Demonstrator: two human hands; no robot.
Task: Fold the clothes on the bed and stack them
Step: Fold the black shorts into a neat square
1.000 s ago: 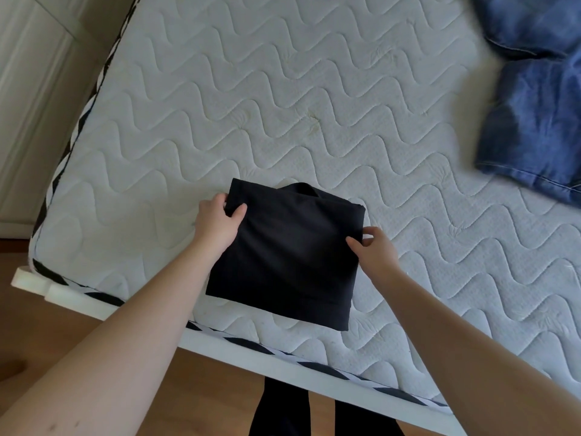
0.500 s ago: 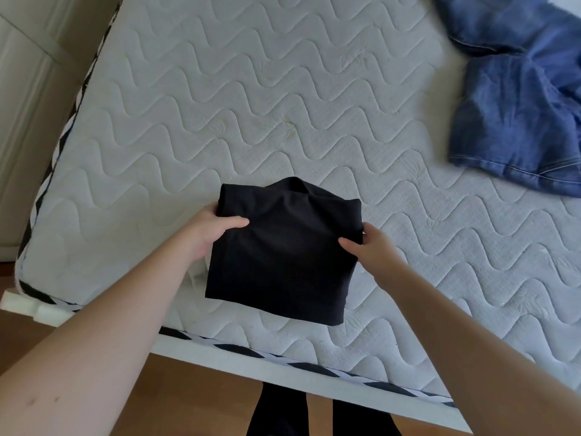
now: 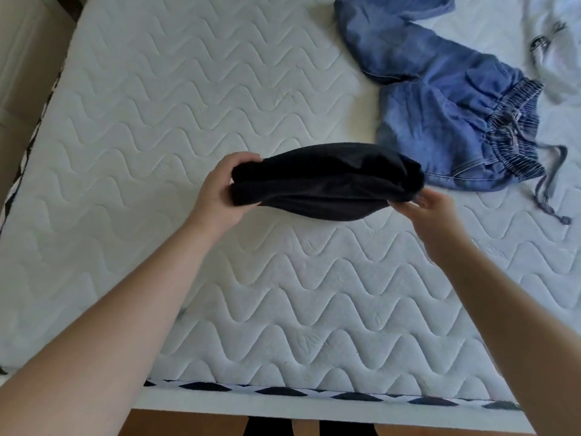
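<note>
A folded black garment (image 3: 327, 180) hangs in the air above the white quilted mattress (image 3: 188, 99), seen almost edge-on. My left hand (image 3: 220, 193) grips its left end, fingers curled over the top. My right hand (image 3: 430, 209) pinches its right end from below. Blue denim trousers (image 3: 440, 105) with a drawstring waistband lie unfolded on the mattress at the upper right, just beyond the black garment.
A pale grey garment (image 3: 559, 42) lies at the far right top corner. The bed's near edge (image 3: 314, 404) has a black-and-white trim, with wooden floor below. A light cupboard (image 3: 22, 58) stands along the left side.
Both hands have lifted the folded black garment off the mattress near the front edge and carried it up and away toward the denim trousers. The camera view has shifted to the right.
</note>
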